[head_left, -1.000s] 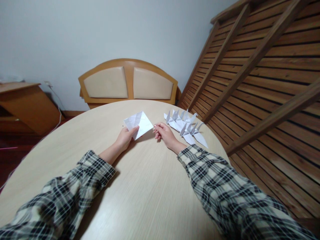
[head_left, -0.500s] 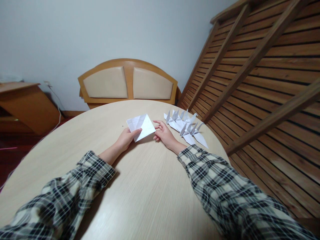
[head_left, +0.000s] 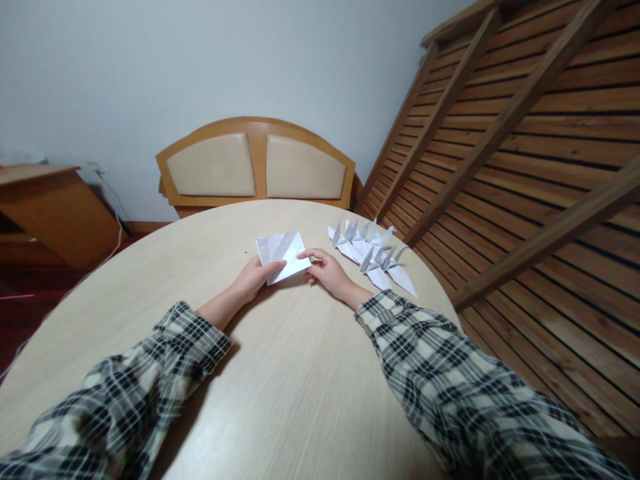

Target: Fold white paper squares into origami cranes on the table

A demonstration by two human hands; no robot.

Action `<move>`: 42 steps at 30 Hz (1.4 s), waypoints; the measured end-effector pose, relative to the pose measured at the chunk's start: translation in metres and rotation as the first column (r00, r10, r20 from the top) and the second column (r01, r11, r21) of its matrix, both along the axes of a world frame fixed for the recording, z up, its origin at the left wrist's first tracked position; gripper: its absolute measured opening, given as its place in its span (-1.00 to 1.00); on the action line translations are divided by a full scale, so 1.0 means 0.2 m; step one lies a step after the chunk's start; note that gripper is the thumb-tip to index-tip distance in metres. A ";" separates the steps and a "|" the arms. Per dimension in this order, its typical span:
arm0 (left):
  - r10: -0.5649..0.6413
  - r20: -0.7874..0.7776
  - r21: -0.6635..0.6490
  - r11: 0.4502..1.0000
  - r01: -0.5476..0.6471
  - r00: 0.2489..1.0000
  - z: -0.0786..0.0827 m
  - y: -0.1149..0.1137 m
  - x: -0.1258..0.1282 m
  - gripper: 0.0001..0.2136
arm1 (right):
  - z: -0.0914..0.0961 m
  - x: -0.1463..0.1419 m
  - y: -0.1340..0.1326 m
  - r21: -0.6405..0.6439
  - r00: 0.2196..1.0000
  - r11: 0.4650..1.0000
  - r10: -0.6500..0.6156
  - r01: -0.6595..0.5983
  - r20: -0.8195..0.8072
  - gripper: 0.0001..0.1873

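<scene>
A creased white sheet of folded paper [head_left: 281, 248] is held just above the table, roughly square in outline. My left hand [head_left: 254, 278] grips its lower left part, thumb on top and the other fingers hidden underneath. At the right corner, my right hand [head_left: 327, 272] pinches the paper, index finger on the upper face and thumb near the lower edge. Several white paper cranes [head_left: 373, 257] stand in a cluster just right of my right hand, their wings and necks pointing up.
The round pale wooden table [head_left: 290, 373] lies under both forearms. Past its far edge stands a headboard [head_left: 261, 160] with cream panels. A slatted wooden frame [head_left: 525, 167] leans along the right side. At the far left is a wooden desk [head_left: 50, 207] with a white cable [head_left: 119, 227] beside it.
My right index finger has moved left onto the paper's upper face. The paper's outline has shifted, its far corner now looking lower and flatter. My left hand keeps its grip.
</scene>
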State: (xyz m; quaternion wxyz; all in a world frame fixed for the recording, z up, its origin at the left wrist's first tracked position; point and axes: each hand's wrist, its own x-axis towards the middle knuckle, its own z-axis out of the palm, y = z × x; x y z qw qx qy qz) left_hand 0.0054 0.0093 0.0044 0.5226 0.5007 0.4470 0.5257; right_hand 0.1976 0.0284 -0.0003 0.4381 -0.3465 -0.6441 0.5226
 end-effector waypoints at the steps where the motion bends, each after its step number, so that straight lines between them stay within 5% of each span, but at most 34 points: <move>1: -0.011 -0.004 0.001 1.000 0.011 1.000 0.00 0.00 0.00 -0.65 | 0.00 0.00 0.00 -0.003 1.000 1.000 0.002 -0.002 0.000 -0.67; 25: -0.247 -0.087 0.046 0.967 0.252 0.965 0.00 0.00 -0.02 -0.55 | -0.04 0.01 0.05 -0.087 0.984 0.982 -0.172 0.167 -0.052 -0.78; 42: -0.282 -0.089 0.033 0.958 0.286 0.955 0.01 -0.01 -0.01 -0.55 | -0.04 0.00 0.06 -0.080 0.981 0.981 -0.184 0.178 -0.069 -0.77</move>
